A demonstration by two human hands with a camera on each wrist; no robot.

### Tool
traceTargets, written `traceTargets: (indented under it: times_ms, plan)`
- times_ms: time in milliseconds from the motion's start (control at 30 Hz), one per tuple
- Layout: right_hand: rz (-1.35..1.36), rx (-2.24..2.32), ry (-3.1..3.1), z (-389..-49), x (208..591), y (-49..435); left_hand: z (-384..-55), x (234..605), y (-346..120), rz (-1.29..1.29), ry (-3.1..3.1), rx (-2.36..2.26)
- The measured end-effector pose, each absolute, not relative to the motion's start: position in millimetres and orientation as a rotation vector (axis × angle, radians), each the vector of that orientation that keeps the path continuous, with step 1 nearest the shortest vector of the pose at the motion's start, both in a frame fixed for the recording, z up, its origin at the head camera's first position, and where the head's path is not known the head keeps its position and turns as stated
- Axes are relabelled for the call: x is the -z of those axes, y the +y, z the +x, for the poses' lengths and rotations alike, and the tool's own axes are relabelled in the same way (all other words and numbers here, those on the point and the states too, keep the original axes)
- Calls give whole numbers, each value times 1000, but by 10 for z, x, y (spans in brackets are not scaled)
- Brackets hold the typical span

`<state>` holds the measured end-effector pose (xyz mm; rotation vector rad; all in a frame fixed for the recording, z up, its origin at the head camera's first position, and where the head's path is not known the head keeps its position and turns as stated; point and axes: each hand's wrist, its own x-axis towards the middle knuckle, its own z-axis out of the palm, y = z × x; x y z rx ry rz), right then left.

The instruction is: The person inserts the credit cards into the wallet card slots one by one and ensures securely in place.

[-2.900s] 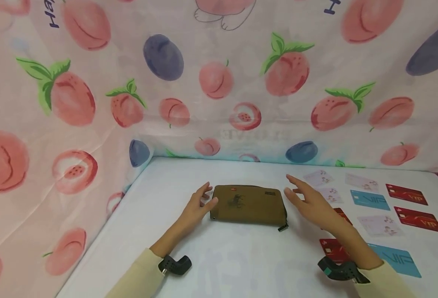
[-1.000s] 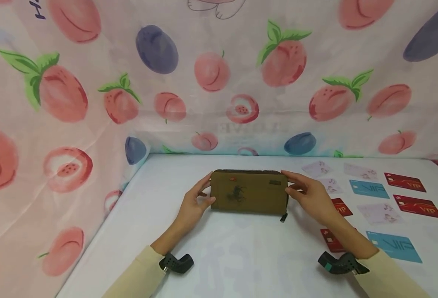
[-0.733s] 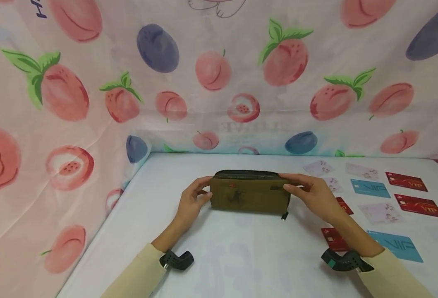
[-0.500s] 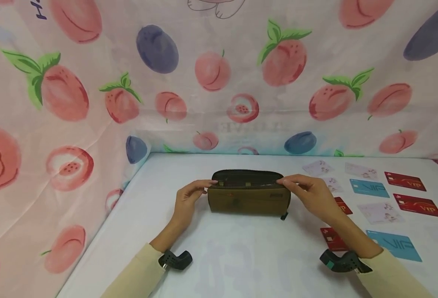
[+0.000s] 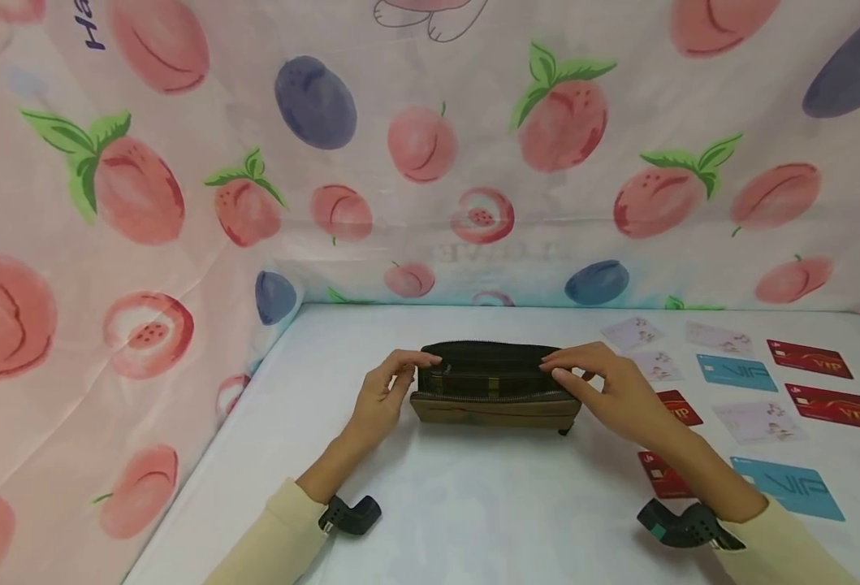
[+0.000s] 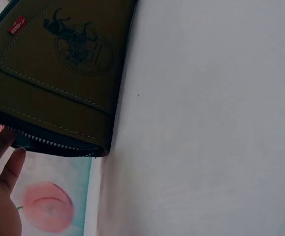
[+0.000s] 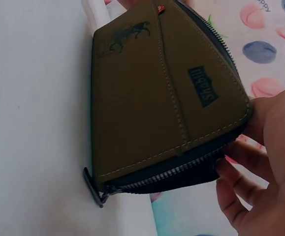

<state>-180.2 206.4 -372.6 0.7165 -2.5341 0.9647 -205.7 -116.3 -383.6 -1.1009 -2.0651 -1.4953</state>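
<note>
An olive-brown zip-around wallet (image 5: 495,410) stands on the table in the head view, its mouth spread and dark inner compartments showing. At its left end my left hand (image 5: 382,398) grips the rim, fingertips just inside the mouth. My right hand (image 5: 612,390) holds the opposite end, index finger and thumb close together at the rim. The left wrist view shows the wallet's front (image 6: 58,64), with a red tag and a dark horse print, and the left fingers at the zip edge. In the right wrist view, a zip pull (image 7: 94,188) hangs from the lower corner.
Right of the wallet lie several cards: red VIP cards (image 5: 835,408), blue VIP cards (image 5: 788,487) and pale pink patterned cards (image 5: 758,422). My right forearm passes over part of one red card (image 5: 667,475). A fruit-print cloth (image 5: 481,268) hangs behind the white table (image 5: 473,520).
Both hands have gone from beside the flat wallet to holding its ends. They raised it upright, then spread its mouth, so the front panel now leans down towards me and the inside shows.
</note>
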Motion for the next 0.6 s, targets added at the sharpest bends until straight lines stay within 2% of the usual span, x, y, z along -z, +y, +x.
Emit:
traceTargets:
  times_ms: [167,433,600]
  plan:
    - [762,-936,-2588,-1756,3695,2026,-2160,3940,-1159,-1062,-2070,1320]
    - [939,-918,-2619,-1722,3645,2008,-2161,3914,-1134,-1247,-2022,1066]
    - [1023,-923,-2642,-1706,3634,2013,-2139,3922,-1115,-1154,-2004,964]
